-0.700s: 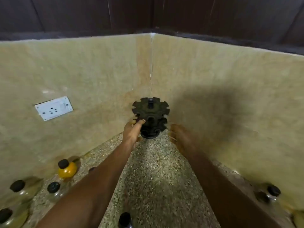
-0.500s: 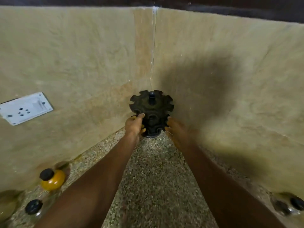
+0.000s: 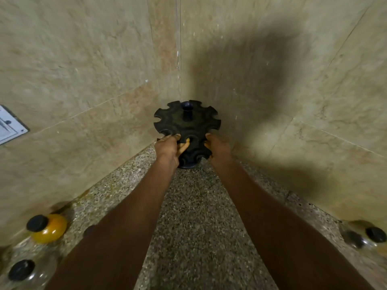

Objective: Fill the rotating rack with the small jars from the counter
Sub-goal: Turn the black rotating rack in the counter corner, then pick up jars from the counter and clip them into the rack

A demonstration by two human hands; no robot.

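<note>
A black rotating rack (image 3: pixel 187 124) with notched tiers and a centre post stands in the far corner of the speckled counter (image 3: pixel 194 216). My left hand (image 3: pixel 169 149) grips its left side, fingers curled into the notches. My right hand (image 3: pixel 217 144) holds its right side. The rack's slots hold no jars. A small jar with yellow contents and a black lid (image 3: pixel 47 227) stands at the left wall. A clear jar with a black lid (image 3: pixel 22 271) stands nearer the bottom left. Two black-lidded clear jars (image 3: pixel 365 239) sit at the right wall.
Beige tiled walls (image 3: pixel 94 80) meet in the corner right behind the rack. A white wall socket (image 3: pixel 8 126) sits on the left wall at the frame's edge. My forearms cross the counter's middle.
My right hand has closed in onto the rack's right side; earlier it hovered beside it. The camera has moved closer to the corner. The left hand stays on the rack.
</note>
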